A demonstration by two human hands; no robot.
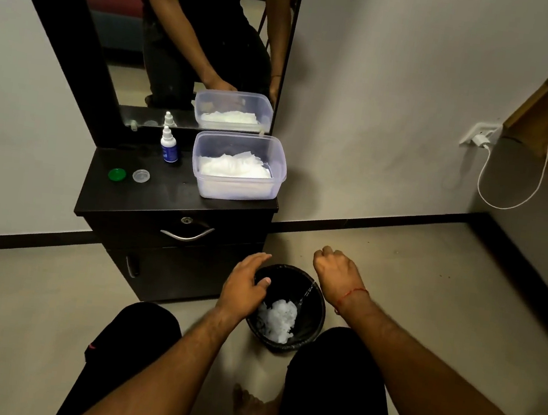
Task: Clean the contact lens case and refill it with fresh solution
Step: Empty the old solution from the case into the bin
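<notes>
1. Contact lens case: not visible as such. The right hand (pixel 336 268) is fisted above the bin (pixel 315 319), a thin stream (pixel 307 292) falling from it; case presumably inside, so heading and long axis cannot be told.
2. Left hand (pixel 245 285): fingers together, flat on the bin rim, holding nothing.
3. Green cap (pixel 117 174) and clear cap (pixel 141 176) lie well apart on the cabinet (pixel 177 195), near the solution bottle (pixel 169 146).
4. Risk: stream passes close to the rim; tilt could wet the floor, or the case could drop in.

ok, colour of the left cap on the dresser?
Green cap, clearest in the head view.

Dresser top (pixel 177 195), 2 caps (pixel 117 174), bottle (pixel 169 146), tub (pixel 239 168)
</notes>
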